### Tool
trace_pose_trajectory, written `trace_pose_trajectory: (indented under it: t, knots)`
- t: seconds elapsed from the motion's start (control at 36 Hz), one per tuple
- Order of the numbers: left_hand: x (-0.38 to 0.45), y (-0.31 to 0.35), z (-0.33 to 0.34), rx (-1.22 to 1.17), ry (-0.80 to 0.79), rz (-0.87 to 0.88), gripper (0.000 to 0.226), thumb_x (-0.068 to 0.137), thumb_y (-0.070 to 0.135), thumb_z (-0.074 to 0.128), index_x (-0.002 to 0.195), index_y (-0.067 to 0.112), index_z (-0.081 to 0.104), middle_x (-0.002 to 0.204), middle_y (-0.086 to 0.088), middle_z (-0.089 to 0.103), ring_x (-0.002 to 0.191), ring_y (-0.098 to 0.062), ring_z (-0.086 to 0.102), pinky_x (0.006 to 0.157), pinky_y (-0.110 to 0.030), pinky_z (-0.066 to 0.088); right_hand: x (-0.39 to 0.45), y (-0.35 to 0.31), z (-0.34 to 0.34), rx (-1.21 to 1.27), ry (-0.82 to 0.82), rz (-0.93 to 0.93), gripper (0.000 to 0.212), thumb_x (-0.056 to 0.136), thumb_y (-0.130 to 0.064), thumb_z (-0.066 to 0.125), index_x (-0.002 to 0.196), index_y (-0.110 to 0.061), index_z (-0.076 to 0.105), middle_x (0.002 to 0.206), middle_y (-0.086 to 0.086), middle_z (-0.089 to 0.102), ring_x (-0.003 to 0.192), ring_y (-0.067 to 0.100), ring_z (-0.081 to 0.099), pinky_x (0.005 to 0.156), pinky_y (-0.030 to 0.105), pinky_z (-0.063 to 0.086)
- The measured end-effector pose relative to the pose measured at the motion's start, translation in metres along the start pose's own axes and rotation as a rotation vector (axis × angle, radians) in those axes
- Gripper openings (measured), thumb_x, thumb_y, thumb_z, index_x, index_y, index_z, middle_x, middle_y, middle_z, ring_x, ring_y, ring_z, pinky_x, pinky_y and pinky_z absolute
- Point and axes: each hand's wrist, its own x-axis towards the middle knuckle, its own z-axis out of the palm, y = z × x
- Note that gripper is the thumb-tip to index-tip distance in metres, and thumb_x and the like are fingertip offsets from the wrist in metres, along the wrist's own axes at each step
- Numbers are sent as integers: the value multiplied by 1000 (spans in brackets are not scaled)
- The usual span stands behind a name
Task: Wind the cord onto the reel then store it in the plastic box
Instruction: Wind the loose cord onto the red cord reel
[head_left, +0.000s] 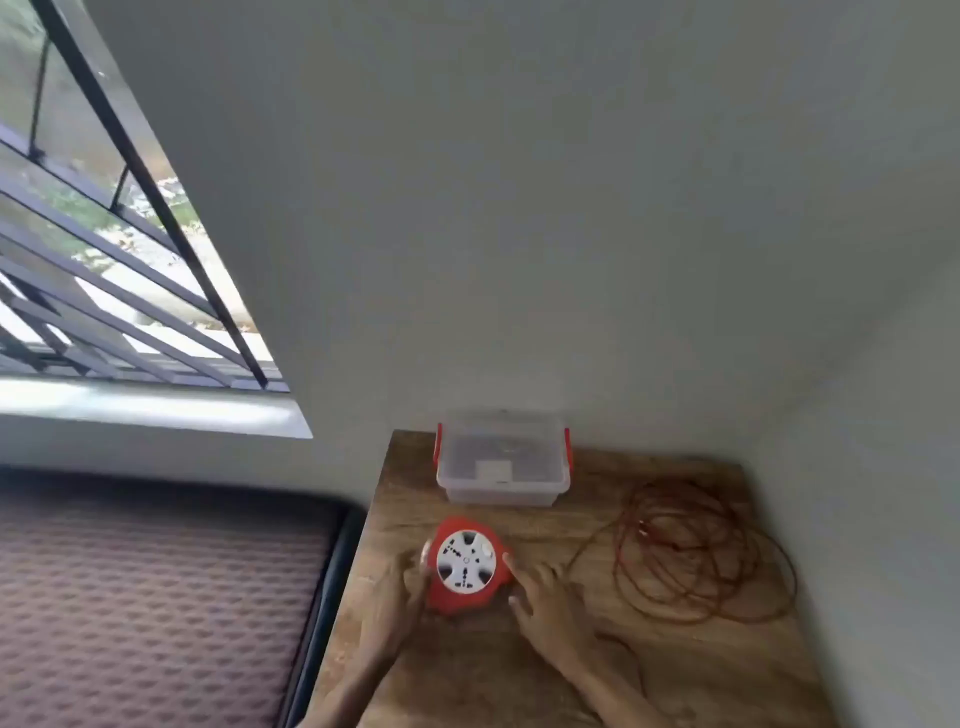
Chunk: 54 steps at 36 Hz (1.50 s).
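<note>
A red cord reel (464, 566) with a white socket face lies flat on the wooden table (467, 665). My left hand (400, 597) touches its left side and my right hand (545, 603) rests against its right side, fingers spread. The thin red cord (696, 551) lies in a loose tangle of loops on the right of the table, one strand running back toward the reel. The clear plastic box (501, 460) with red latches stands behind the reel, against the wall; I cannot tell whether its lid is on.
The table sits in a corner, with grey walls (571, 234) behind it and at its right. A bed with a patterned mattress (156, 597) runs along its left edge. A barred window (104, 260) is at the upper left.
</note>
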Motion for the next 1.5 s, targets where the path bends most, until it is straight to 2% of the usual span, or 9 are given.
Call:
trace_pose_trajectory:
  t: [0.17,0.36,0.53,0.75,0.86,0.94,1.06,1.33,1.5]
  knots:
    - [-4,-3,0,-274,-118,-176,43,117,42,51,91,14,70,83,0,72,85,-26,70,75,-40,56,2,-14,2,205,-42,-30,65,96,3,49,150,-30,60,136,-4,73,124,20,63,111,25,40]
    - [11,4,2,-536,-266,-376,47,107,46,72,118,1,78,80,-4,70,65,-11,59,58,-23,44,6,-20,-6,276,-82,89,71,87,6,50,149,-25,60,125,-8,78,127,19,65,114,36,44]
    - [19,20,8,-583,-219,-342,55,104,42,79,140,6,57,130,-19,77,116,-35,77,80,-34,62,7,-21,-17,342,42,174,47,101,-7,55,141,-28,67,118,-11,80,119,10,70,107,38,50]
    - [39,6,-42,-319,-143,-41,28,111,32,68,125,8,63,109,-9,78,93,-23,78,63,-20,61,-4,38,-88,363,220,111,20,101,-10,69,117,-16,80,102,-4,82,82,5,73,71,18,50]
    - [32,16,-70,-215,-72,108,23,108,36,73,120,17,71,91,4,83,81,-9,82,64,-21,62,-4,44,-109,174,307,-45,20,92,-8,77,99,-26,78,85,-16,74,70,2,64,66,25,49]
    - [20,37,-80,-187,-15,203,10,108,39,72,110,29,71,89,20,81,81,0,80,62,-20,61,1,30,-113,26,421,-299,24,86,-4,84,102,-22,81,96,-7,80,83,18,78,69,24,56]
    - [7,64,-85,-184,58,271,24,105,47,70,115,25,73,92,9,82,82,-3,81,68,-24,65,10,-1,-111,-80,391,-619,62,79,-6,89,136,-20,67,119,3,76,91,21,76,68,30,61]
    - [-19,92,-81,-280,158,299,27,106,46,67,117,23,76,98,13,83,82,-11,83,66,-26,64,23,-38,-115,-338,284,-780,72,98,-31,75,158,-34,35,159,21,44,129,44,63,90,53,65]
    - [-20,99,-82,-241,175,298,37,104,53,63,115,21,78,90,10,83,81,-10,83,72,-36,69,25,-46,-138,-443,295,-900,74,88,-33,85,152,-31,48,152,22,50,114,41,71,82,49,67]
